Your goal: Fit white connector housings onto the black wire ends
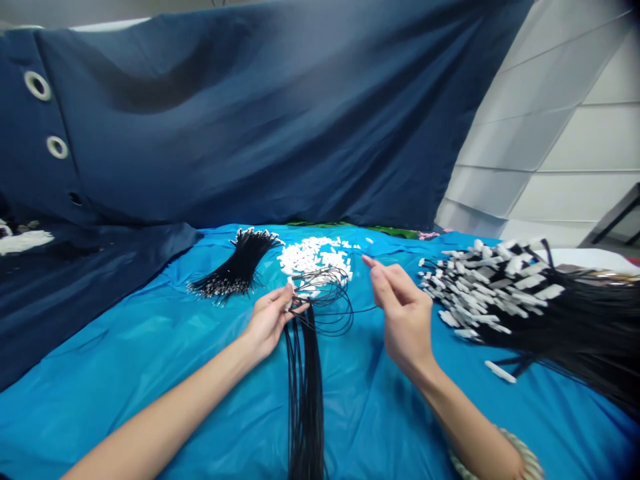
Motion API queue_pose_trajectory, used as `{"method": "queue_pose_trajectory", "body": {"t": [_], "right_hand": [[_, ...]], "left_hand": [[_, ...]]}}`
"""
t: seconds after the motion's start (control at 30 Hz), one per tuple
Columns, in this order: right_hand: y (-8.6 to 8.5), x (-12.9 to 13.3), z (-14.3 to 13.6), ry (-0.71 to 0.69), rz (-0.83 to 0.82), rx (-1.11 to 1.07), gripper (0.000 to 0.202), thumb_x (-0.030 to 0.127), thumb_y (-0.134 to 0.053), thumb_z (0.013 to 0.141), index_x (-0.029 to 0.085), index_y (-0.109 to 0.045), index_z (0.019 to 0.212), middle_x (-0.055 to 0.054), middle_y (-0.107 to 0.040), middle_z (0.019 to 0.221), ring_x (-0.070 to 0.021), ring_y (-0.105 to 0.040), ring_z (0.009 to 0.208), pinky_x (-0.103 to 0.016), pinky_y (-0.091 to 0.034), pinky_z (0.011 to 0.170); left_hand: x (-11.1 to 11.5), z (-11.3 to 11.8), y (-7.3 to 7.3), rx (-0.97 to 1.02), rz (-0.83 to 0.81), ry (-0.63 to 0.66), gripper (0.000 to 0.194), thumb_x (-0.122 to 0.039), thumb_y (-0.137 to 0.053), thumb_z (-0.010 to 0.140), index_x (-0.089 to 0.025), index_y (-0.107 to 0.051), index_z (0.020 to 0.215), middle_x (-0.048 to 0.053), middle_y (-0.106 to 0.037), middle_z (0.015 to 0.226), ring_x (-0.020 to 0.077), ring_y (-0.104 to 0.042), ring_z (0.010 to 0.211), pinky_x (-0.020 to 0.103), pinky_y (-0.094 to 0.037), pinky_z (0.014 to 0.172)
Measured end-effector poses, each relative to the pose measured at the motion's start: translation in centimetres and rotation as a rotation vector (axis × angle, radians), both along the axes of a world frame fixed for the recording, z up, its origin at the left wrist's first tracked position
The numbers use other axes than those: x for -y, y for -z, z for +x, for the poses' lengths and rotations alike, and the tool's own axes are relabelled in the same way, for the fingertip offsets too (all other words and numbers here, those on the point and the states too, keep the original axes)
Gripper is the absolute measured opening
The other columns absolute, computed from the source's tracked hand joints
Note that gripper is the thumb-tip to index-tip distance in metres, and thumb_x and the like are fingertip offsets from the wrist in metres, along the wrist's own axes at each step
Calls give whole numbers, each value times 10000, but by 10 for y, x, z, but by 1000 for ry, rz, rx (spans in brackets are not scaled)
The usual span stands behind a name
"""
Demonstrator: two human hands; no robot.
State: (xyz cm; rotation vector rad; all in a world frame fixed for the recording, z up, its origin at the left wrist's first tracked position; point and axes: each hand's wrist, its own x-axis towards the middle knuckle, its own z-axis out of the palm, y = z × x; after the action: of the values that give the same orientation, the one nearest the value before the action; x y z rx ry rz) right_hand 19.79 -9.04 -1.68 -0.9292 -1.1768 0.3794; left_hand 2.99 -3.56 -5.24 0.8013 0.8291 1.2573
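Note:
My left hand (pixel 273 317) is closed on a small white connector (pixel 290 287) with thin black wires beside its fingers. Those wires loop out to the right, and a long bundle of black wires (pixel 313 400) hangs down toward the front edge of the view. To the right, my right hand (pixel 406 310) is raised with its fingers pinched together; whatever they hold, if anything, is too small to make out. Behind my left hand lies a loose pile of small white connectors (pixel 313 255) on the blue cover (pixel 210 373).
A fanned bundle of short black wires (pixel 237 267) lies at the back left. On the right is a large heap of black cables (pixel 575 327) with white connectors (pixel 475 287). A dark blue curtain (pixel 260 120) hangs behind the work surface.

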Motion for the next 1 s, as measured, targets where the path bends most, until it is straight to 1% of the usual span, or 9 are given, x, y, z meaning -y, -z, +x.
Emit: {"method": "queue_pose_trajectory", "body": {"t": [0.03, 0.1, 0.17, 0.27, 0.33, 0.5, 0.73, 1.0], "right_hand": [[0, 1, -1, 4, 7, 93, 191, 272, -533, 782, 222, -639, 933, 11, -494, 665, -87, -448, 586, -223, -367, 518], [3, 3, -5, -30, 6, 259, 158, 238, -549, 769, 214, -653, 886, -6, -556, 722, -100, -481, 618, -224, -364, 511], [7, 4, -10, -56, 12, 405, 124, 221, -546, 768, 197, -660, 810, -11, -587, 709, -110, -495, 620, -234, -371, 530], [13, 2, -15, -8, 10, 584, 129, 215, -528, 777, 182, -645, 734, -5, -579, 643, -124, -481, 618, -269, -372, 605], [16, 1, -17, 46, -9, 644, 140, 219, -516, 783, 181, -634, 717, -4, -567, 628, -132, -462, 618, -281, -362, 620], [20, -1, -16, 95, -46, 696, 143, 224, -505, 786, 189, -626, 717, -3, -561, 634, -139, -449, 630, -281, -356, 631], [23, -1, -17, 100, -49, 723, 145, 228, -500, 790, 192, -627, 729, -4, -560, 644, -144, -443, 645, -276, -353, 628], [22, -2, -17, 92, -64, 711, 145, 230, -500, 787, 193, -626, 724, -5, -549, 633, -144, -439, 639, -274, -349, 614]], "left_hand": [[1, 1, -1, -7, 13, 13, 163, -251, -648, 645, -94, -602, 650, 3, -548, 597, 83, -537, 593, 355, -506, 760], [3, 2, -2, -12, 42, 29, 164, -254, -649, 642, -96, -605, 655, -5, -539, 580, 89, -539, 601, 362, -506, 758], [3, 2, -2, -18, 58, 35, 168, -262, -647, 644, -99, -608, 661, -12, -528, 563, 88, -538, 600, 358, -508, 751], [4, 2, -1, -40, 75, 48, 193, -281, -637, 653, -100, -620, 715, 14, -572, 635, 107, -561, 657, 346, -507, 752], [5, 2, -1, -51, 83, 62, 206, -284, -641, 648, -101, -624, 741, 31, -595, 680, 120, -573, 681, 348, -504, 755], [9, 5, -1, -53, 89, 89, 196, -280, -659, 626, -104, -618, 702, 28, -595, 673, 117, -572, 659, 356, -507, 747], [10, 5, 0, -57, 110, 113, 197, -288, -644, 644, -108, -623, 720, 32, -603, 695, 125, -577, 693, 338, -507, 738], [11, 5, -1, -76, 130, 115, 199, -287, -657, 626, -113, -635, 721, 34, -614, 690, 136, -579, 690, 315, -511, 690]]}}
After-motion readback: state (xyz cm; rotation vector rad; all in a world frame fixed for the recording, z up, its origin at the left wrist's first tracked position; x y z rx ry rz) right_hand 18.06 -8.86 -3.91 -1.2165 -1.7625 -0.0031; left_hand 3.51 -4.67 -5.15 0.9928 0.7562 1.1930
